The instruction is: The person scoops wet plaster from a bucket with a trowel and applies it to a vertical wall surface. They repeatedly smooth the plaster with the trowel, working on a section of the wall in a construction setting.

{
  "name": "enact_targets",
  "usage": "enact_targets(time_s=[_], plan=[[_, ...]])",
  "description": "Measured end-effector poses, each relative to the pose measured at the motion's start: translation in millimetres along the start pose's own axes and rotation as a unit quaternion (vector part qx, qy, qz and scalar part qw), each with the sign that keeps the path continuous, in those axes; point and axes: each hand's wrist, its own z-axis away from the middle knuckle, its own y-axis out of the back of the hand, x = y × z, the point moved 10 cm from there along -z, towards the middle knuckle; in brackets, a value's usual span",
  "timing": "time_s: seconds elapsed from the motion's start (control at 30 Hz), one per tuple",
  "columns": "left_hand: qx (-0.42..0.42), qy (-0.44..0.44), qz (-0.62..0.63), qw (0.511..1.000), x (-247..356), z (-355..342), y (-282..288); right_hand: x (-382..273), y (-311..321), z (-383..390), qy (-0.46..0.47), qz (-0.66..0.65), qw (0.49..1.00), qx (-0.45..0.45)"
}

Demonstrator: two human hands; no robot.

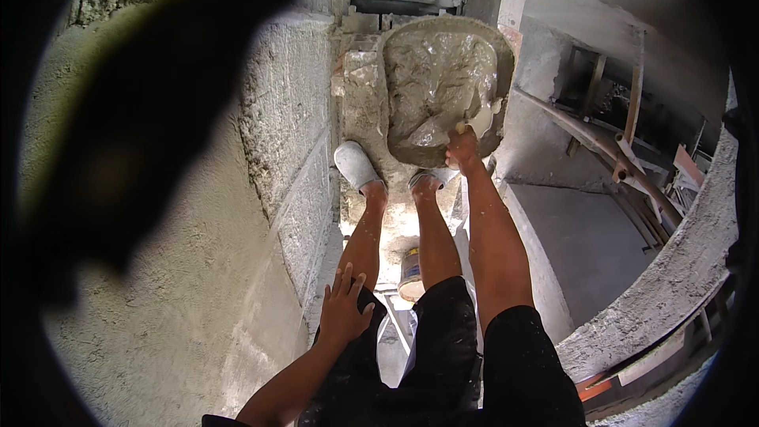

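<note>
Wet grey mortar (pixel 435 75) fills a rounded tub (pixel 383 91) in front of my feet. My right hand (pixel 462 147) is closed around the handle of a trowel (pixel 485 119) at the near right part of the tub. The trowel's pale blade, smeared with mortar, lies against the mortar by the right inner wall. My left hand (pixel 345 308) rests on my left knee with its fingers spread, holding nothing.
My feet in grey clogs (pixel 356 164) stand on a narrow, mortar-stained platform. Below, between my legs, is a bucket (pixel 410 275). A rough plastered wall (pixel 288 111) rises on the left. Pipes (pixel 581 130) and planks lie right. A blurred dark shape (pixel 166 95) covers the upper left.
</note>
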Motion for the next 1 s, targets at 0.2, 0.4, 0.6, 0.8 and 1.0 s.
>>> enact_targets(time_s=[0.2,0.4,0.6,0.8,1.0], plan=[[0.016,-0.027,-0.017,0.999,14,-4,4,4,-50,13,-0.063,-0.365,0.907,-0.203],[0.035,-0.046,-0.041,0.997,21,-6,8,-5,-31,3,0.038,0.005,0.999,0.011],[0.047,-0.054,-0.064,0.995,21,-7,11,-21,-20,64,0.165,0.322,0.93,0.063],[0.05,-0.043,-0.028,0.997,11,-8,10,-87,37,105,0.197,0.441,0.867,0.124],[0.047,-0.027,0.004,0.998,4,-9,8,-122,11,-30,0.163,0.552,0.818,-0.02]])
